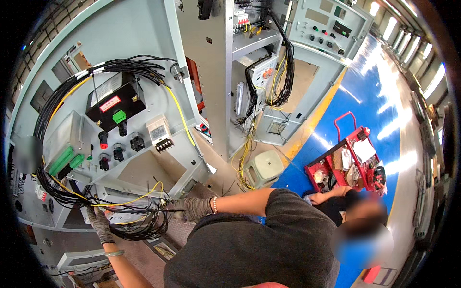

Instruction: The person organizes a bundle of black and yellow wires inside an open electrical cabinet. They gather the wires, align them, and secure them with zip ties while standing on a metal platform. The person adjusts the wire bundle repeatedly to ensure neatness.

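A thick bundle of black wires [41, 125] with a few yellow ones arches over the inside of a pale grey-green cabinet door [120, 29]. My left hand [100, 224], in a grey knit glove, is closed on the bundle where it comes down below the door parts. To its right, my gloved right hand [192, 209] pinches loose black wire ends at the bundle's tail; its fingertips are partly hidden. Between both hands the wires hang in loops, crossed by a yellow wire [129, 203]. Mounted on the door are a black box [115, 98], round switches [118, 152] and a white relay-like module [158, 129].
An open wired cabinet [257, 48] stands ahead, its door [297, 96] swung out. Yellow wires [247, 153] trail to the floor by a pale stool [265, 168]. At right are a red tool cart [345, 161] and another person [331, 197], low on the blue floor.
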Demonstrator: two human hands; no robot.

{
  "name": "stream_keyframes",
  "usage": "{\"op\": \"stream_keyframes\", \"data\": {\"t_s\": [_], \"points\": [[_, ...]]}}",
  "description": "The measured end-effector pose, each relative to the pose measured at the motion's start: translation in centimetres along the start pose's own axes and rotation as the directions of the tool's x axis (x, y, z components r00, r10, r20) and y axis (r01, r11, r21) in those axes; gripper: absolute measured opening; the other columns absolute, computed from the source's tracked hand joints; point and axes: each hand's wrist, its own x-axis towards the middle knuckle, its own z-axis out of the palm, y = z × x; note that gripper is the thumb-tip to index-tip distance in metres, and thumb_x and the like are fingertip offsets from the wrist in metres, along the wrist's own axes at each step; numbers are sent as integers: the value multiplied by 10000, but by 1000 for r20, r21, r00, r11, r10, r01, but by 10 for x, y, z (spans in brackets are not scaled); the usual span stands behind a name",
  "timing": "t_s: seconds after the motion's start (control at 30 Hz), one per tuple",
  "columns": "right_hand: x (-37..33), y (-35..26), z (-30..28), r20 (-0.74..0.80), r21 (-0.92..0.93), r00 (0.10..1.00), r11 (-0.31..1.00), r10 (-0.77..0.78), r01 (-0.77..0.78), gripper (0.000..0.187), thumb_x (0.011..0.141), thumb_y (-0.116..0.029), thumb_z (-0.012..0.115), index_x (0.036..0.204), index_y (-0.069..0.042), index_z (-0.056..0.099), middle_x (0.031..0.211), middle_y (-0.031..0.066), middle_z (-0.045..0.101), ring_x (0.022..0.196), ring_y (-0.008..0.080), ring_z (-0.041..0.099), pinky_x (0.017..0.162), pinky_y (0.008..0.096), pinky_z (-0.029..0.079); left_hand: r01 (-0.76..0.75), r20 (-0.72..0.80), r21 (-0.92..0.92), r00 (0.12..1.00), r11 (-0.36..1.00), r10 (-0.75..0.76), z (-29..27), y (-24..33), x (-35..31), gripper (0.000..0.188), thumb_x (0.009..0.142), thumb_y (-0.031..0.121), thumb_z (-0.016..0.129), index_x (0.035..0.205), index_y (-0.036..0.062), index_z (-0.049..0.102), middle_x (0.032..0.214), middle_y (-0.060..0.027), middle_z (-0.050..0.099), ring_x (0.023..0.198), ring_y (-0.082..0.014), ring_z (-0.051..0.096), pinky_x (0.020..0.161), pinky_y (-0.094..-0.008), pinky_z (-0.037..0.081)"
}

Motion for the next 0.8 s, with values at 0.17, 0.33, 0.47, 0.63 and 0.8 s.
{"op": "stream_keyframes", "data": {"t_s": [0.17,0.33,0.47,0.63,0.8], "points": [[12,-19,13,-37,-145,994,984,99,-103,413,872,-219,531,1268,-120,471,1072,142,582,948,250,578,818,358,465,57,6,-132,998,990,-56,56,121,-60,542,887,95,516,1379,40,295,1275,-165,453,1175,-230,431,999,-321,336],[9,-82,20,-147,-326,974,938,-174,119,309,872,-255,519,1105,-52,524,1006,150,600,891,304,584,809,390,462,67,67,-123,996,990,-59,41,44,-56,410,865,139,524,1237,31,390,1113,-165,537,980,-281,538,828,-365,448],[35,-61,12,-209,-171,977,985,-40,4,329,870,-250,527,1120,-37,554,949,138,612,864,227,593,803,338,466,-165,24,186,986,969,163,83,83,-48,451,849,220,528,1244,23,432,1044,-223,573,915,-362,566,808,-421,436],[69,-100,2,-63,-116,998,993,7,-14,311,883,-220,498,1095,1,550,891,138,595,793,201,601,724,317,484,10,153,461,984,887,-91,63,175,-77,551,882,257,489,1380,107,305,1257,-181,487,1127,-315,495,959,-565,265],[90,-95,9,51,-43,997,997,-63,65,329,910,-215,469,1136,20,515,771,89,596,618,144,602,577,271,513,21,47,486,998,874,-50,81,130,-66,509,861,286,483,1324,101,380,1117,-179,562,978,-326,546,915,-527,316]]}}
